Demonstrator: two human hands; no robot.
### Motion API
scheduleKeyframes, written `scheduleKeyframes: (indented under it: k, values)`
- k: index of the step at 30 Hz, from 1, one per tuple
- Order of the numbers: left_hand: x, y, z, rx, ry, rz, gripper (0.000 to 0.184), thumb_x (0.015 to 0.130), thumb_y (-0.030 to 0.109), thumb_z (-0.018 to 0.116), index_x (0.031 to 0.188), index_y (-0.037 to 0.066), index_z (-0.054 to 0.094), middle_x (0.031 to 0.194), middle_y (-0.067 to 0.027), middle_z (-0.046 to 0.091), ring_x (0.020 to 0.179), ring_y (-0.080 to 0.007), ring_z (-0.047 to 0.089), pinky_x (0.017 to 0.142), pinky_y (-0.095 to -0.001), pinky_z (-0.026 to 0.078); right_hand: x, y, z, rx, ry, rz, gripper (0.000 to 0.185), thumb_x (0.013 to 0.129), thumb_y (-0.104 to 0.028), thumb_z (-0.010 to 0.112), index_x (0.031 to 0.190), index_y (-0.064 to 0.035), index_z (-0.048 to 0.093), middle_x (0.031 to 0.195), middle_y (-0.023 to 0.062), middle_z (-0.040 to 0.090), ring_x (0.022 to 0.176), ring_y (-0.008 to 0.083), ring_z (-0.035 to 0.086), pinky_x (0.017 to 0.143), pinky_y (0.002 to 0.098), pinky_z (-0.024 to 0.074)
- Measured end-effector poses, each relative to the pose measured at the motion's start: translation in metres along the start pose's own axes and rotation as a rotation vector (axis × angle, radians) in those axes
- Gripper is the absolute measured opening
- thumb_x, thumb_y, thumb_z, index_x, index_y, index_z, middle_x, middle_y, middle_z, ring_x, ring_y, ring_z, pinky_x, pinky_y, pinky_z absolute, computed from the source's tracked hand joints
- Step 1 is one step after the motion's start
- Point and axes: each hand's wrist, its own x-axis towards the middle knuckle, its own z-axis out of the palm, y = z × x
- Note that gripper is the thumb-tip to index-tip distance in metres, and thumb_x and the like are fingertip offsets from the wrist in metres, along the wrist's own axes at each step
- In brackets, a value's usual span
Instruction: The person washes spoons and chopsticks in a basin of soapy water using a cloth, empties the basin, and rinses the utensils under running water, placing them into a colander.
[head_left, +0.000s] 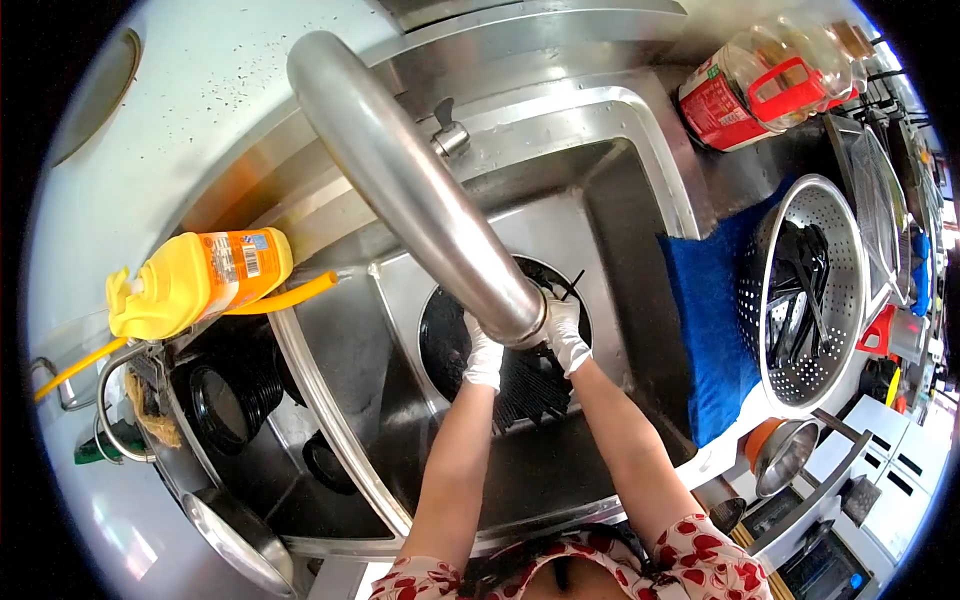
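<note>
Both my hands are in white gloves, down in a round metal basin inside the sink. A bundle of thin black chopsticks fans out between and below them. My left hand is at the bundle's left side; the tap hides part of its fingers, so its grip cannot be made out. My right hand is closed at the right side, with dark stick ends showing just above it. The thick steel tap arches over the basin and blocks the middle of the view.
A perforated colander with black utensils stands at right, beside a blue cloth. Black bowls lie in the left sink compartment. A yellow bottle and a yellow hose are on the left edge. Plastic jugs stand back right.
</note>
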Motion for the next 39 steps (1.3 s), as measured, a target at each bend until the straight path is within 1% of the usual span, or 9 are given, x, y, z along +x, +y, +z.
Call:
scheduleKeyframes:
  k: [7,13,16,19,24,29,32,34,39]
  values:
    - [-0.023,0.058,0.044,-0.167,0.203,-0.218,0.032,0.086,0.029,0.063,0.071,0.011,0.041,0.054,0.0044,0.036,0.042,-0.0096,0.034,0.037,-0.0262,0.027,0.01,0.014,-0.009,-0.137,0.106,-0.021,0.018,0.085,-0.012,0.06,0.098,0.0004,0.063,0.081,0.0031,0.062,0.066,0.0104,0.053,0.062,0.0255,0.0454]
    - [-0.045,0.032,0.012,0.431,-0.061,0.176,0.02,0.081,0.011,0.066,0.094,0.003,0.055,0.079,-0.0004,0.055,0.069,-0.013,0.051,0.068,-0.0264,0.044,0.014,0.016,-0.007,-0.219,0.18,-0.138,0.012,0.087,-0.016,0.059,0.085,-0.0043,0.06,0.061,-0.0002,0.054,0.05,0.0102,0.048,0.045,0.0258,0.0394]
    - [-0.001,-0.043,-0.026,0.831,0.023,0.484,0.039,0.075,0.0,0.068,0.107,-0.001,0.046,0.096,-0.0044,0.055,0.08,-0.0137,0.052,0.072,-0.0264,0.043,0.005,0.0,-0.002,-0.338,0.084,0.104,0.021,0.086,-0.017,0.059,0.098,-0.0006,0.064,0.074,0.0036,0.061,0.064,0.0126,0.051,0.064,0.0276,0.0433]
    - [-0.015,-0.029,-0.008,0.872,-0.126,0.554,0.052,0.073,-0.006,0.064,0.118,0.001,0.04,0.104,-0.0077,0.055,0.092,-0.018,0.053,0.083,-0.03,0.043,0.016,0.016,-0.012,-0.568,0.027,-0.111,0.023,0.087,-0.017,0.056,0.102,-0.0014,0.063,0.082,0.0087,0.065,0.073,0.0167,0.055,0.074,0.0306,0.0442]
    - [0.021,-0.028,-0.021,0.716,-0.173,0.365,0.044,0.078,0.001,0.065,0.119,0.002,0.049,0.113,-0.007,0.057,0.097,-0.0173,0.054,0.088,-0.0289,0.042,0.0,-0.012,0.004,-0.529,-0.129,-0.065,0.029,0.089,-0.02,0.055,0.112,-0.0038,0.06,0.093,0.004,0.065,0.081,0.0149,0.055,0.079,0.0285,0.0426]
    - [0.003,-0.012,0.004,0.861,-0.053,0.411,0.057,0.081,0.012,0.067,0.129,0.001,0.038,0.117,-0.0096,0.053,0.105,-0.0188,0.05,0.092,-0.0303,0.04,0.011,0.004,0.011,-0.724,-0.203,-0.13,0.047,0.092,-0.033,0.047,0.128,-0.0032,0.046,0.125,0.0194,0.051,0.119,0.0307,0.046,0.1,0.0333,0.0333]
    - [0.006,0.004,0.011,0.653,-0.178,0.307,0.057,0.078,0.011,0.07,0.126,0.001,0.041,0.115,-0.0089,0.055,0.102,-0.019,0.052,0.089,-0.0295,0.042,0.025,0.021,0.003,-0.803,-0.268,-0.335,0.053,0.091,-0.04,0.046,0.129,-0.002,0.044,0.126,0.0208,0.05,0.12,0.033,0.045,0.101,0.0347,0.0327]
    - [0.001,0.024,0.022,0.499,-0.2,0.006,0.047,0.074,0.006,0.072,0.117,0.003,0.052,0.106,-0.0061,0.06,0.094,-0.017,0.056,0.083,-0.0278,0.046,-0.002,-0.026,0.009,-0.768,-0.293,0.019,0.054,0.091,-0.041,0.046,0.128,-0.0016,0.045,0.125,0.0209,0.052,0.12,0.0326,0.045,0.1,0.0347,0.0333]
    - [0.006,0.019,0.015,0.414,-0.244,0.191,0.043,0.076,0.007,0.071,0.115,0.004,0.055,0.105,-0.0046,0.061,0.091,-0.0166,0.057,0.083,-0.0274,0.045,0.014,0.0,-0.023,-0.741,-0.283,0.012,0.052,0.087,-0.044,0.054,0.113,0.0007,0.056,0.098,0.0111,0.063,0.088,0.0193,0.056,0.082,0.0338,0.0434]
